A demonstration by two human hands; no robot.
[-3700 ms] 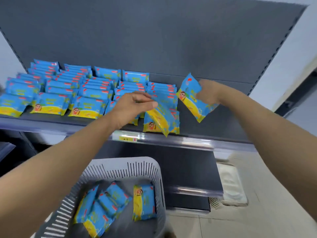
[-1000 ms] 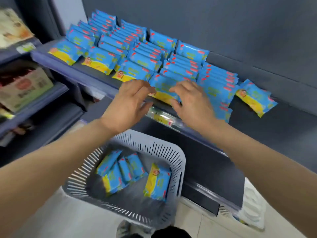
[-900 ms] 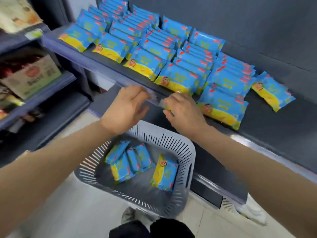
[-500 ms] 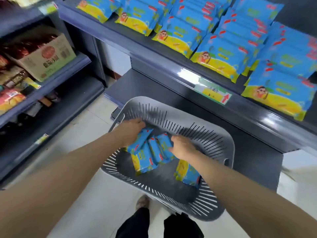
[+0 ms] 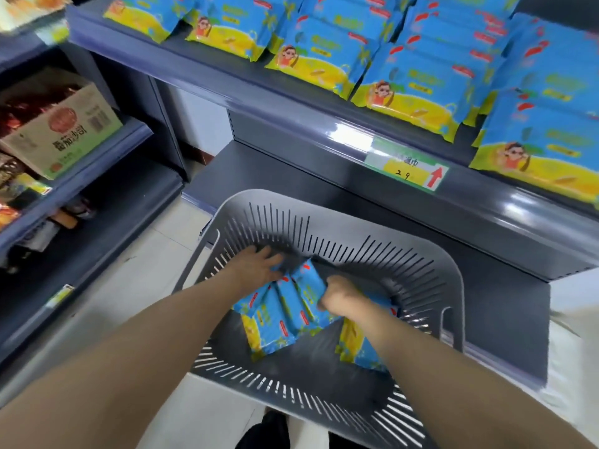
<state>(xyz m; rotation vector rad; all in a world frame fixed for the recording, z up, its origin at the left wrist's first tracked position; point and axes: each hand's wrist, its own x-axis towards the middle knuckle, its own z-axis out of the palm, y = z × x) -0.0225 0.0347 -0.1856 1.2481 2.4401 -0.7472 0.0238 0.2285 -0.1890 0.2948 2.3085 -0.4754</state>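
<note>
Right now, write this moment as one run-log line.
left hand: touches blue packets | right hand: grips them | where: in grey basket

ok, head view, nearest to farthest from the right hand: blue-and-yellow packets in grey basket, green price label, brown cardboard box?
1. Blue-and-yellow packets: gripped by the right hand.
2. Green price label: above, to the right.
3. Brown cardboard box: far left.

Bright, even light glares on the shelf rail [image 5: 348, 139]; frame edges bow, and the upper left is motion-blurred.
</note>
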